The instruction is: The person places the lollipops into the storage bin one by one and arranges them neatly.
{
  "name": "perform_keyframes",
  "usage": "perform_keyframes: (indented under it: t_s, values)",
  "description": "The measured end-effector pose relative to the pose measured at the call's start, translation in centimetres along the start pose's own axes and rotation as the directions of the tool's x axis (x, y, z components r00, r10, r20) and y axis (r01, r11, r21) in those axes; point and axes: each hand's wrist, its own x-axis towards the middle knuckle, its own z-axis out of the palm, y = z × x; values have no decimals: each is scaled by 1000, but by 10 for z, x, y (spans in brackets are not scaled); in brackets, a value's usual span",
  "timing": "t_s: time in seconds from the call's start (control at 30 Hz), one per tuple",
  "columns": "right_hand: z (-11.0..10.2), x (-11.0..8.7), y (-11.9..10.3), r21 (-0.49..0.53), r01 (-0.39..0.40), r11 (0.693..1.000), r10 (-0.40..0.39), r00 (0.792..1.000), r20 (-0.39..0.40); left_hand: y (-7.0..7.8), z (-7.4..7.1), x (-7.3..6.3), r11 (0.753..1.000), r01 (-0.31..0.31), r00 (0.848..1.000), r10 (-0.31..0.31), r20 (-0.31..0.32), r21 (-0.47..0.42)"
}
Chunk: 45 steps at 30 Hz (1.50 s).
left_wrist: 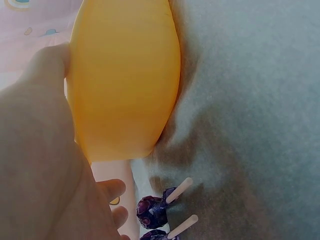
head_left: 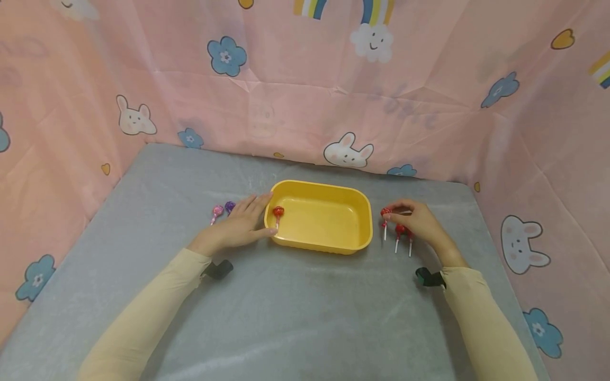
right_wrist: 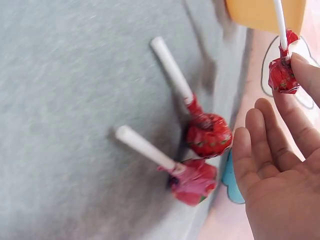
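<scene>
Near the right end of a yellow plastic basin [head_left: 324,246], my right hand [head_left: 419,219] pinches a red-wrapped lollipop [right_wrist: 283,76] between thumb and forefinger, its white stick pointing away from the palm. The other fingers are loosely extended. Below that hand, two more red lollipops [right_wrist: 209,136] lie on the table with white sticks. My left hand [head_left: 240,225] rests against the basin's left end, fingers spread, thumb at the near rim. One red lollipop [head_left: 278,211] is inside the basin at its left end.
Left of the basin lie a pink lollipop [head_left: 217,210] and a purple lollipop [head_left: 230,206], partly behind the left hand. A grey cloth [head_left: 305,317] covers the table. Pink printed curtains [head_left: 286,106] stand along the back and both sides.
</scene>
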Motion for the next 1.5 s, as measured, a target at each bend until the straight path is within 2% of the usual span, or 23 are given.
perform_keyframes:
  t_s: [0.17, 0.27, 0.4, 0.73, 0.87, 1.07, 1.33, 1.5]
  values:
    - [-2, 1, -7, 28, -7, 1000, 6, 1000, 14, 0, 0, 0, 1000, 3, 1000, -3, 2, -2]
    - [-3, 1, -11, 41, 17, 999, -17, 1000, 11, 1, 0, 1, 1000, 1, 1000, -1, 1, -2]
    - [-5, 0, -18, 44, 44, 998, -44, 999, 5, 1, 0, 1, 1000, -4, 1000, 4, 0, -1]
    - [-4, 1, -35, 28, 56, 998, -55, 998, -10, 0, 0, 1, 1000, -7, 1000, 7, 4, -7]
    - [-1, 4, -41, 37, 56, 998, -56, 998, 7, -1, 1, 1, 1000, -6, 1000, 6, 3, -6]
    - [5, 10, -50, 43, 109, 993, -109, 994, -3, -1, 2, 1, 1000, -5, 1000, 5, -1, -13]
    - [13, 16, -63, 44, 126, 991, -125, 992, -14, 1, 2, 0, 1000, -1, 1000, 1, 0, -22]
    - [18, 19, -70, 63, 165, 984, -164, 986, -9, 0, 1, 0, 1000, 0, 1000, 0, 3, -21]
